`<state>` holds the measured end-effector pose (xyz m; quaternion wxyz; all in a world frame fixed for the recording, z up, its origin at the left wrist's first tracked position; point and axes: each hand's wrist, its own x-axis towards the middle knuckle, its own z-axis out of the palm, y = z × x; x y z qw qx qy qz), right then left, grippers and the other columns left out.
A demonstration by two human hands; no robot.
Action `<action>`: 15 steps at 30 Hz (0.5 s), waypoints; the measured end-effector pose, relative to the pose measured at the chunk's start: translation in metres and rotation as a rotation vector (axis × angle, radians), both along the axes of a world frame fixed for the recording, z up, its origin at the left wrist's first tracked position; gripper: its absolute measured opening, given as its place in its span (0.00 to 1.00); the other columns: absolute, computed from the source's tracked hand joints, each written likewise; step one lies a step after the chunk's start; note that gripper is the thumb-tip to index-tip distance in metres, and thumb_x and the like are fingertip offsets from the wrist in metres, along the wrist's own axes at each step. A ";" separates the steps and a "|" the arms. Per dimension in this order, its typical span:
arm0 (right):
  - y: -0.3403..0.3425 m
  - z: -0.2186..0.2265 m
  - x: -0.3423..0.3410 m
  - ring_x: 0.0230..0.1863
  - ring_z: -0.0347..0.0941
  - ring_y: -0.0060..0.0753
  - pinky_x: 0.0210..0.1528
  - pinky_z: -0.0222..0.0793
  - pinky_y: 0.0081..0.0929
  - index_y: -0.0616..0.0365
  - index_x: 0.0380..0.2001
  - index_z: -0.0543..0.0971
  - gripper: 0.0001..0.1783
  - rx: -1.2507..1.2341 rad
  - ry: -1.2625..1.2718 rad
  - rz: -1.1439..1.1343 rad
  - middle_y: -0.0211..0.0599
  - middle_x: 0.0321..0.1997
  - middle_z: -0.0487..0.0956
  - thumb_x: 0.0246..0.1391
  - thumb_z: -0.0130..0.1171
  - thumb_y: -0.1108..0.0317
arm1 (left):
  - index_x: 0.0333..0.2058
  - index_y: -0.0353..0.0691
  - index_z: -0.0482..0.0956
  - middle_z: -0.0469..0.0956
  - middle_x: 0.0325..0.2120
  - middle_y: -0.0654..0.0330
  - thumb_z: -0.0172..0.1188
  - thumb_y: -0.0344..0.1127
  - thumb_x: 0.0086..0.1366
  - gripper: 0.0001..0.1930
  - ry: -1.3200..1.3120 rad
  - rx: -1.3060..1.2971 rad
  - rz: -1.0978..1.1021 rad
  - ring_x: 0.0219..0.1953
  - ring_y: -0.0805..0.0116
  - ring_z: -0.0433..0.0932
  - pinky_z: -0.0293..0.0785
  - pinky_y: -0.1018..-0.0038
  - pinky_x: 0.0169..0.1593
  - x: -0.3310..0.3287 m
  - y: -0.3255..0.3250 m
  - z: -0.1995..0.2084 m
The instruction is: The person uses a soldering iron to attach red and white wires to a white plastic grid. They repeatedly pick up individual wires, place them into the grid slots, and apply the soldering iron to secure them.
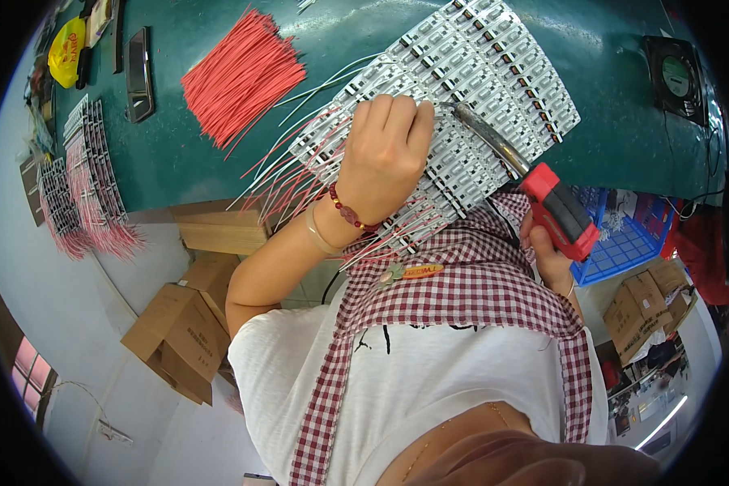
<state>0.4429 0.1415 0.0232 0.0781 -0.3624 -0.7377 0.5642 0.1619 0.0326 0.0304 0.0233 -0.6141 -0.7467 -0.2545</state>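
Observation:
A large panel of small white circuit boards (494, 61) lies aslant on the green table in front of me. My left hand (387, 150) rests over its middle with the fingers closed in a pinch. What they hold is hidden under the fingertips. My right hand (549, 255) is wrapped round the red and black handle of a soldering iron (555, 206). Its metal barrel reaches over the boards, and the tip is close to the left fingertips. Loose red and white wires (279, 182) stick out from the boards' left side, some passing beneath my left wrist.
A thick bundle of red wires (243, 77) lies to the left on the green table (166, 162). Further left are a phone (139, 77), wired board strips (89, 162) and a yellow bag (67, 53). A black fan (674, 77) sits right, above a blue basket (624, 247).

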 end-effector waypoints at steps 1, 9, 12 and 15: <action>0.000 -0.001 0.000 0.31 0.78 0.37 0.35 0.71 0.29 0.59 0.35 0.80 0.12 0.030 -0.009 0.004 0.39 0.31 0.80 0.46 0.63 0.68 | 0.38 0.31 0.78 0.66 0.24 0.59 0.56 0.23 0.47 0.16 -0.002 -0.004 0.000 0.28 0.64 0.67 0.63 0.70 0.33 0.000 0.000 0.000; 0.001 0.016 -0.005 0.28 0.75 0.29 0.32 0.69 0.26 0.60 0.32 0.80 0.10 -0.160 0.052 -0.039 0.33 0.28 0.78 0.51 0.61 0.64 | 0.38 0.31 0.77 0.65 0.24 0.59 0.55 0.24 0.48 0.15 0.027 -0.032 -0.006 0.28 0.63 0.67 0.62 0.70 0.33 0.000 0.001 0.001; 0.002 0.018 -0.006 0.28 0.73 0.26 0.33 0.68 0.26 0.60 0.34 0.79 0.12 -0.181 0.059 -0.015 0.31 0.27 0.78 0.54 0.59 0.61 | 0.38 0.31 0.77 0.65 0.25 0.59 0.55 0.25 0.48 0.15 0.035 -0.041 -0.011 0.28 0.63 0.67 0.62 0.70 0.33 0.000 0.002 0.001; 0.000 0.013 -0.001 0.33 0.73 0.27 0.38 0.68 0.28 0.60 0.38 0.78 0.15 -0.143 0.064 -0.011 0.30 0.30 0.78 0.56 0.58 0.59 | 0.38 0.32 0.77 0.65 0.24 0.59 0.55 0.25 0.48 0.15 0.062 -0.060 -0.002 0.29 0.63 0.67 0.62 0.69 0.33 0.001 0.002 0.003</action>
